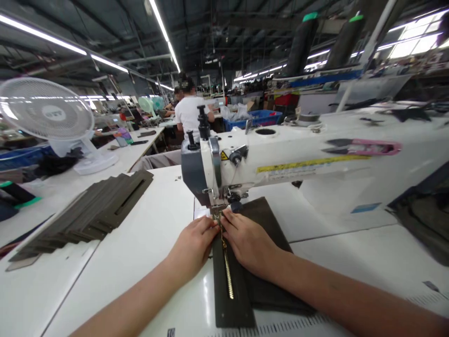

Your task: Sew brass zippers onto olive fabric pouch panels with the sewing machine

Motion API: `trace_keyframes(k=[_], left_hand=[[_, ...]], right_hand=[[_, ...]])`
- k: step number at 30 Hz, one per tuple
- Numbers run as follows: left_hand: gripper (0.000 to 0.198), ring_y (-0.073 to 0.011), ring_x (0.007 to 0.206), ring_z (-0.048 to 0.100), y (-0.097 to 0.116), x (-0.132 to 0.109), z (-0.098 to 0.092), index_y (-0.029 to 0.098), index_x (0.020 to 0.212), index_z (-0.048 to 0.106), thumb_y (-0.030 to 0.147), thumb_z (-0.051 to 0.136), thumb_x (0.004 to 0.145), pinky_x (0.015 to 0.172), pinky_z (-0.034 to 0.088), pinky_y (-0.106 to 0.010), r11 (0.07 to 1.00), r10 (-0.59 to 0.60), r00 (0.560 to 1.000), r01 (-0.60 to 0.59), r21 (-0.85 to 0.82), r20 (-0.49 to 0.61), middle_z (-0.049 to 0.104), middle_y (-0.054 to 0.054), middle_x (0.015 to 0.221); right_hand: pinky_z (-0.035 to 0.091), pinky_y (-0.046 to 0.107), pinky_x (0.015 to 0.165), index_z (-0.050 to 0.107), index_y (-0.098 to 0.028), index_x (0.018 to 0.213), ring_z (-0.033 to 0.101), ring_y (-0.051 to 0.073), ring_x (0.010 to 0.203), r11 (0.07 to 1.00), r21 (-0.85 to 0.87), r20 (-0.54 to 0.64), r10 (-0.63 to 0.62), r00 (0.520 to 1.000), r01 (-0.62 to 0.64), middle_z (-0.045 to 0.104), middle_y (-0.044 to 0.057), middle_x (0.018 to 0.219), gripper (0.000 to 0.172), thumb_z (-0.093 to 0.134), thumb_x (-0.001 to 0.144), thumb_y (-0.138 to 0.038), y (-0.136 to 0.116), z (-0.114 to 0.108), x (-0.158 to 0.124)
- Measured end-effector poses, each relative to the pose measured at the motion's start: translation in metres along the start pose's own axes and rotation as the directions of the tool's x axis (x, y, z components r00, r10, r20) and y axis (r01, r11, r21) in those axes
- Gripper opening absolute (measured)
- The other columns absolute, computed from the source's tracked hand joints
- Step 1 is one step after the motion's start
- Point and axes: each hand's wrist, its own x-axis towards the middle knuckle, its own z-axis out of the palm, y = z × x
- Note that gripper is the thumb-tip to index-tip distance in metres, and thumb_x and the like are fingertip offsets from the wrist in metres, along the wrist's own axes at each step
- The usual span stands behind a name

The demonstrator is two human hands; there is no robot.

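At the sewing machine [287,145], a dark olive fabric panel [233,316] lies lengthwise under the presser foot, with a gold-toothed zipper [228,276] in its slot. My left hand [192,243] grips the panel's left side close to the foot, fingers curled together. From the other side my right hand [250,241] presses its bunched fingertips on the panel beside the zipper, just in front of the needle area. A larger dark fabric piece [277,297] lies beneath my right hand and wrist. The fingertips partly hide the zipper's far end.
A fanned stack of slotted dark panels [101,206] lies on the left of the table. Behind it stands a white fan [52,112]. Pink-handled snips [375,146] rest on the machine arm. Dark fabric [424,220] sits at right; a person in white [191,112] works ahead.
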Motion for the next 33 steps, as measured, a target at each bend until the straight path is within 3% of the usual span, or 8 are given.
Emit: trace_keyframes(k=[5, 9, 13, 17, 21, 23, 25, 33], left_hand=[[0.026, -0.0207, 0.085, 0.057, -0.004, 0.0, 0.004, 0.014, 0.097, 0.057, 0.009, 0.038, 0.08, 0.074, 0.053, -0.035, 0.995, -0.068, 0.997, 0.065, -0.077, -0.035, 0.056, -0.01, 0.09], [0.025, -0.0207, 0.082, 0.058, -0.006, -0.002, 0.007, 0.014, 0.095, 0.059, 0.011, 0.039, 0.081, 0.072, 0.053, -0.035, 0.988, -0.115, 0.993, 0.11, -0.104, -0.038, 0.055, -0.01, 0.088], [0.025, -0.0208, 0.083, 0.058, -0.003, -0.004, 0.002, 0.016, 0.095, 0.06, 0.012, 0.041, 0.079, 0.073, 0.053, -0.036, 0.993, -0.096, 0.994, 0.092, -0.071, -0.057, 0.058, -0.01, 0.09], [0.03, -0.0215, 0.093, 0.059, 0.006, -0.011, -0.006, 0.018, 0.1, 0.06, 0.009, 0.044, 0.076, 0.088, 0.048, -0.043, 0.998, -0.006, 0.999, 0.003, -0.056, -0.052, 0.062, -0.009, 0.1], [0.027, -0.0221, 0.101, 0.057, 0.011, -0.019, -0.006, 0.017, 0.097, 0.061, 0.009, 0.045, 0.077, 0.093, 0.046, -0.042, 0.993, -0.055, 0.997, 0.049, -0.109, -0.053, 0.061, -0.01, 0.11], [0.026, -0.0212, 0.103, 0.057, 0.011, -0.021, -0.004, 0.017, 0.095, 0.061, 0.007, 0.044, 0.077, 0.093, 0.046, -0.04, 0.982, -0.11, 0.991, 0.097, -0.162, -0.071, 0.061, -0.008, 0.11], [0.028, -0.0198, 0.104, 0.057, 0.01, -0.022, -0.002, 0.017, 0.095, 0.061, 0.006, 0.045, 0.076, 0.093, 0.047, -0.038, 0.969, -0.145, 0.986, 0.125, -0.213, -0.083, 0.062, -0.007, 0.109], [0.029, -0.0203, 0.102, 0.058, 0.009, -0.022, 0.0, 0.017, 0.101, 0.06, 0.008, 0.046, 0.078, 0.092, 0.047, -0.04, 0.987, -0.088, 0.986, 0.067, -0.15, -0.139, 0.063, -0.008, 0.108]], right_hand=[[0.042, 0.04, 0.091, 0.057, -0.013, 0.105, 0.05, 0.023, 0.105, 0.968, 0.249, -0.007, 0.032, 0.999, -0.029, 0.056, 0.013, 0.112, 0.024, 0.049, 0.084, -0.021, 0.007, -0.008, 0.005], [0.042, 0.039, 0.085, 0.057, -0.017, 0.088, 0.051, 0.022, 0.099, 0.926, 0.36, 0.002, 0.12, 0.993, -0.113, 0.057, 0.008, 0.101, 0.015, 0.062, 0.074, -0.019, 0.005, -0.013, 0.009], [0.042, 0.034, 0.073, 0.052, -0.017, 0.078, 0.053, 0.019, 0.081, 0.879, 0.409, 0.03, 0.256, 0.966, -0.246, 0.058, 0.002, 0.082, 0.018, 0.063, 0.066, -0.009, -0.008, -0.016, 0.01], [0.041, 0.028, 0.066, 0.051, -0.017, 0.075, 0.052, 0.015, 0.069, 0.847, 0.435, 0.017, 0.334, 0.943, -0.308, 0.055, -0.001, 0.072, 0.015, 0.052, 0.071, -0.003, -0.018, -0.015, 0.006], [0.043, 0.032, 0.068, 0.056, -0.016, 0.079, 0.054, 0.018, 0.072, 0.869, 0.335, 0.058, 0.367, 0.928, -0.365, 0.057, 0.003, 0.075, 0.006, 0.058, 0.074, -0.014, -0.018, -0.015, 0.01], [0.044, 0.032, 0.07, 0.058, -0.016, 0.075, 0.055, 0.019, 0.075, 0.888, 0.313, 0.1, 0.323, 0.941, -0.338, 0.058, 0.004, 0.076, 0.002, 0.057, 0.077, -0.016, -0.019, -0.016, 0.015], [0.045, 0.031, 0.072, 0.057, -0.017, 0.07, 0.055, 0.018, 0.077, 0.912, 0.319, 0.101, 0.239, 0.966, -0.259, 0.058, 0.004, 0.076, 0.013, 0.052, 0.081, -0.012, -0.02, -0.019, 0.017], [0.049, 0.042, 0.084, 0.057, -0.011, 0.09, 0.057, 0.024, 0.097, 0.989, 0.128, -0.124, 0.087, 0.988, -0.071, 0.061, 0.015, 0.099, 0.023, 0.035, 0.083, -0.009, -0.028, -0.014, -0.013]])
